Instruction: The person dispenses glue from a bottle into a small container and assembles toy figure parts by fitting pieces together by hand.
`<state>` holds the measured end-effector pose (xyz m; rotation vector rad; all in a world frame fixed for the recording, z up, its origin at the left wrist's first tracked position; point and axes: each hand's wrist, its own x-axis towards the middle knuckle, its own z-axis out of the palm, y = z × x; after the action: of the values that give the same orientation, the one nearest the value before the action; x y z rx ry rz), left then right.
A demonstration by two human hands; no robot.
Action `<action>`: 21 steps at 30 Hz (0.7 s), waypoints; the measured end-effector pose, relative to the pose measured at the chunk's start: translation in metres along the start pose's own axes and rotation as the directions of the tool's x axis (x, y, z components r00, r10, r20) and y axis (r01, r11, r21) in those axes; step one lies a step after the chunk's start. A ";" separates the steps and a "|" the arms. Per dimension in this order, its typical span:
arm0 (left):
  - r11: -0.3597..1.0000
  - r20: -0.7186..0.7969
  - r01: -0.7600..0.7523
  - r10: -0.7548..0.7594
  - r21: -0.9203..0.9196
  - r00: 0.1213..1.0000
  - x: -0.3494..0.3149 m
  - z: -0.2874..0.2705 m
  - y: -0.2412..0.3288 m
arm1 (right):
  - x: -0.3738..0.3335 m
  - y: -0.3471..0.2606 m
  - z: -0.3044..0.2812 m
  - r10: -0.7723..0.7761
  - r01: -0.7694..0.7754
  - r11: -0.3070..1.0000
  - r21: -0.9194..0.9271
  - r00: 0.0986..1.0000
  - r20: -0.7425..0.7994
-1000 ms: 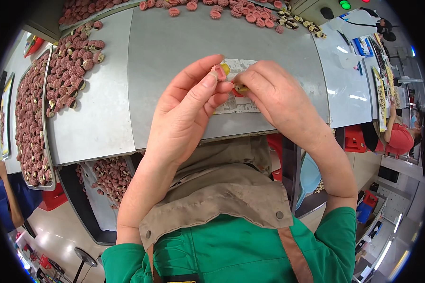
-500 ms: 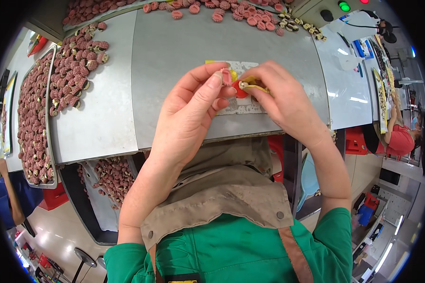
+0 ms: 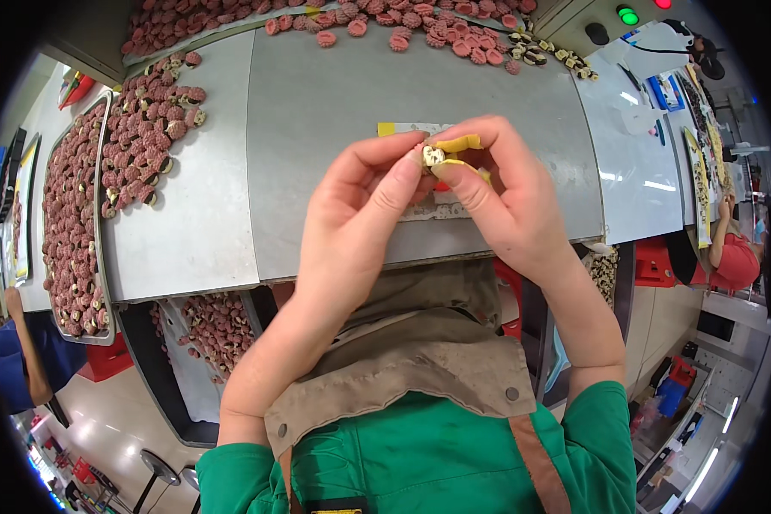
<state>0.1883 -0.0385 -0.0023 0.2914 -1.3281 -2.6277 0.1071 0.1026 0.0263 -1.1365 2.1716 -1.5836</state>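
Over the grey worktop (image 3: pixel 351 94), my two hands meet fingertip to fingertip. My left hand (image 3: pixel 355 210) pinches a small pink ridged shell, mostly hidden behind its thumb and fingers. A cream piece with dark patches (image 3: pixel 433 156) sits against that shell, held by the thumb and forefinger of my right hand (image 3: pixel 522 206). Yellow covers (image 3: pixel 461 143) wrap those two right fingertips. Beneath my hands lies a worn whitish mat (image 3: pixel 428 129) with a yellow corner. Part of a red item on the mat shows just below my fingers.
Loose pink shells (image 3: pixel 467 38) and cream-and-dark pieces (image 3: pixel 565 58) lie along the far edge. At left, assembled pink pieces (image 3: pixel 150 128) are heaped beside a full metal tray (image 3: pixel 106 257). An open drawer (image 3: pixel 184 420) sits below the worktop. Co-workers are at both sides.
My hands have come together, bringing the cream-and-dark piece from the right fingers up against the pink shell in the left. The whole view has shifted slightly.
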 end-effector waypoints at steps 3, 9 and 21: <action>0.985 -0.025 -0.135 0.138 0.107 0.990 -0.005 0.009 -0.004 | -0.008 0.003 0.008 0.176 -0.155 0.957 0.245 0.982 -0.066; 0.994 0.050 0.020 -0.025 0.105 0.998 -0.001 0.003 0.007 | -0.010 0.010 0.002 -0.163 0.146 0.965 -0.216 0.985 -0.064; 0.966 0.004 -0.076 0.077 0.248 0.997 -0.003 0.017 -0.001 | 0.000 0.013 -0.009 -0.299 0.287 0.908 -0.305 0.954 0.007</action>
<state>0.1869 -0.0240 0.0072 0.2747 -1.6339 -2.3967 0.0960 0.1106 0.0178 -1.6034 2.4236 -1.4180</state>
